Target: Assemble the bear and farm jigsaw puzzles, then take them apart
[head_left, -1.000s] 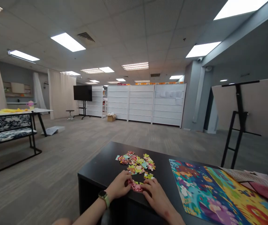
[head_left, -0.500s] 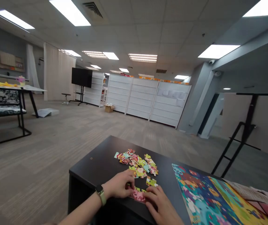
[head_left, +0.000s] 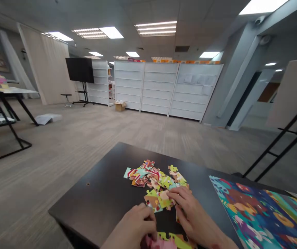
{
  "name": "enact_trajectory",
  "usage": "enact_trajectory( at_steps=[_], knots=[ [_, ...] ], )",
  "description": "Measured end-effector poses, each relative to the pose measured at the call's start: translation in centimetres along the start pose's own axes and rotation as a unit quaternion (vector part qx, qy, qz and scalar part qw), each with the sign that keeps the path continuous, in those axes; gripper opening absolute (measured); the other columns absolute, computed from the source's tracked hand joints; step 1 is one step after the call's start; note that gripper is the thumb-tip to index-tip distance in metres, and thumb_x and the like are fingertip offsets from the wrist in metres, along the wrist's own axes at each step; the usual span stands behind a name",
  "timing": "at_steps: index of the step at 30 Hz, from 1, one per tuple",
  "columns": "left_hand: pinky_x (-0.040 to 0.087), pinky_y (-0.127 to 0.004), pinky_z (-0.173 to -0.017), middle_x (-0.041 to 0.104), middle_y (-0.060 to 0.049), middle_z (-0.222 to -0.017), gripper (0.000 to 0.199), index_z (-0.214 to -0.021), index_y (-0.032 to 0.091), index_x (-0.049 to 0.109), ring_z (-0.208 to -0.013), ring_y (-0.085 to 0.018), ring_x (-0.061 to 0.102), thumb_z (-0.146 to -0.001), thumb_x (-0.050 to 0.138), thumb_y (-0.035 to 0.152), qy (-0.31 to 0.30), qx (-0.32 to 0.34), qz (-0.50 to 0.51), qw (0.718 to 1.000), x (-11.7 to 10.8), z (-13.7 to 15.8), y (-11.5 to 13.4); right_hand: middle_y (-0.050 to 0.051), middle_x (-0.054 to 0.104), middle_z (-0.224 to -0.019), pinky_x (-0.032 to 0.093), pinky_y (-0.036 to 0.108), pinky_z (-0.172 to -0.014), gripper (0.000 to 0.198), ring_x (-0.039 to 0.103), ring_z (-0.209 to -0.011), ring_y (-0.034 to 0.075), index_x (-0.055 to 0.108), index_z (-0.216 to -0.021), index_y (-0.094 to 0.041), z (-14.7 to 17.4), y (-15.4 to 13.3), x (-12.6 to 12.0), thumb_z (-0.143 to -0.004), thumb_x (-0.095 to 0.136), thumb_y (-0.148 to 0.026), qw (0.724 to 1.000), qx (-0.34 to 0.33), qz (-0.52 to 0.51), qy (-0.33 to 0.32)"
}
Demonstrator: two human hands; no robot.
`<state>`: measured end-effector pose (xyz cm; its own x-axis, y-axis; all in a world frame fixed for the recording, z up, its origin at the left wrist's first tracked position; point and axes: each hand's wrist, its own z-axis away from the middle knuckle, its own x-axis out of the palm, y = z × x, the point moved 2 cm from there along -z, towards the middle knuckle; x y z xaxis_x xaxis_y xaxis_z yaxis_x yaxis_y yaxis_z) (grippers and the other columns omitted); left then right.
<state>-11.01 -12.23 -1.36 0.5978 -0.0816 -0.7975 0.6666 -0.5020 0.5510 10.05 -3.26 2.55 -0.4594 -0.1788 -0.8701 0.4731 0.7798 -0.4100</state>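
Note:
Near the front edge of the black table (head_left: 99, 193), a pink and yellow-green strip of joined puzzle pieces (head_left: 167, 241) lies partly cut off by the bottom of the view. My left hand (head_left: 138, 224) is curled with its fingertips on the left end of that strip. Stretched over the near side of a loose heap of puzzle pieces (head_left: 148, 176), my right hand (head_left: 193, 212) has its fingers apart. Its fingertips touch a yellow-green and tan puzzle piece (head_left: 164, 199). Another piece shows partly under that hand's thumb.
A colourful picture sheet (head_left: 259, 211) with cartoon animals lies on the right of the table. Beyond it stands a black-legged easel (head_left: 280, 152). Across the carpet are white shelves (head_left: 158, 88), a screen on a stand (head_left: 79, 70), a cardboard box (head_left: 120, 106) and another table (head_left: 16, 91).
My right hand has moved off the pink strip, up to the loose heap. My left hand stays by the strip. The view has tilted down and come closer to the table.

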Motion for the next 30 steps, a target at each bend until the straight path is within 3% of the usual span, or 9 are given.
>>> enact_trajectory(
  at_steps=[5, 10, 13, 16, 19, 21, 25, 30],
  knots=[
    [0.041, -0.029, -0.070, 0.069, -0.001, -0.102, 0.016, -0.090, 0.032, 0.071, -0.087, -0.019, 0.060, -0.098, 0.059, 0.039, -0.028, 0.049, -0.031, 0.998, 2.1, -0.4, -3.2, 0.009, 0.055, -0.144, 0.032, 0.056, -0.117, 0.052, 0.043, -0.137, 0.030, 0.049, -0.144, -0.029, 0.8, 1.3, 1.0, -0.092, 0.052, -0.021, 0.999, 0.025, -0.002, -0.044],
    [0.048, -0.029, -0.077, 0.068, -0.005, -0.100, 0.013, -0.097, 0.032, 0.069, -0.090, -0.022, 0.061, -0.097, 0.057, 0.038, -0.009, -0.010, 0.058, 0.998, 2.1, -0.1, -4.4, 0.005, 0.067, -0.131, 0.043, 0.053, -0.110, 0.035, 0.054, -0.127, 0.028, 0.066, -0.126, -0.033, 0.2, 0.4, 1.3, -0.095, 0.053, -0.023, 0.998, 0.029, -0.002, -0.057],
    [0.049, -0.030, -0.078, 0.067, -0.004, -0.100, 0.011, -0.098, 0.030, 0.067, -0.092, -0.024, 0.061, -0.088, 0.063, 0.028, 0.024, -0.076, 0.072, 0.994, 1.3, 0.0, -3.7, 0.005, 0.075, -0.112, 0.055, 0.042, -0.096, 0.029, 0.064, -0.108, 0.025, 0.070, -0.118, -0.031, 0.1, -0.3, 1.0, -0.098, 0.050, -0.022, 0.999, -0.033, 0.005, -0.005],
    [0.050, -0.029, -0.076, 0.068, -0.004, -0.102, 0.029, -0.115, 0.029, 0.064, -0.088, -0.022, 0.062, -0.086, 0.062, 0.028, 0.071, -0.113, 0.131, 0.982, 0.5, -0.4, -2.4, 0.005, 0.077, -0.100, 0.058, 0.034, -0.084, 0.027, 0.067, -0.093, 0.021, 0.069, -0.117, -0.026, 0.3, -1.4, 0.7, -0.099, 0.050, -0.018, 0.992, -0.110, 0.021, 0.067],
    [0.051, -0.026, -0.066, 0.070, -0.006, -0.108, 0.040, -0.129, 0.027, 0.058, -0.077, -0.018, 0.065, -0.091, 0.059, 0.038, 0.084, -0.134, 0.261, 0.952, 0.4, -1.2, -1.3, 0.003, 0.079, -0.094, 0.059, 0.030, -0.076, 0.020, 0.069, -0.084, 0.020, 0.069, -0.112, -0.025, 0.4, -2.9, 1.1, -0.097, 0.056, -0.021, 0.978, -0.188, 0.055, 0.066],
    [0.051, -0.025, -0.063, 0.068, -0.008, -0.111, 0.035, -0.117, 0.024, 0.064, -0.077, -0.018, 0.066, -0.088, 0.064, 0.044, 0.089, -0.153, 0.347, 0.921, 0.8, -1.6, -1.3, 0.003, 0.079, -0.093, 0.059, 0.029, -0.075, 0.018, 0.071, -0.084, 0.020, 0.069, -0.111, -0.025, 0.3, -3.6, 1.4, -0.098, 0.057, -0.023, 0.971, -0.222, 0.074, 0.051],
    [0.048, -0.023, -0.061, 0.067, -0.007, -0.101, 0.027, -0.091, 0.018, 0.067, -0.073, -0.016, 0.065, -0.075, 0.076, 0.039, 0.121, -0.186, 0.423, 0.879, 1.2, -1.3, -2.6, 0.004, 0.078, -0.103, 0.055, 0.030, -0.082, 0.021, 0.070, -0.095, 0.019, 0.069, -0.115, -0.030, 0.3, -3.2, 2.1, -0.100, 0.053, -0.029, 0.975, -0.212, 0.056, 0.023],
    [0.047, -0.022, -0.059, 0.060, -0.005, -0.100, 0.050, -0.126, 0.023, 0.065, -0.071, -0.014, 0.061, -0.077, 0.070, 0.032, 0.153, -0.183, 0.351, 0.905, -0.7, 1.3, -4.3, 0.004, 0.073, -0.092, 0.048, 0.028, -0.070, 0.032, 0.065, -0.080, 0.018, 0.074, -0.097, -0.030, 0.8, -1.8, 2.8, -0.102, 0.045, -0.042, 0.987, -0.135, 0.047, -0.070]
  ],
)
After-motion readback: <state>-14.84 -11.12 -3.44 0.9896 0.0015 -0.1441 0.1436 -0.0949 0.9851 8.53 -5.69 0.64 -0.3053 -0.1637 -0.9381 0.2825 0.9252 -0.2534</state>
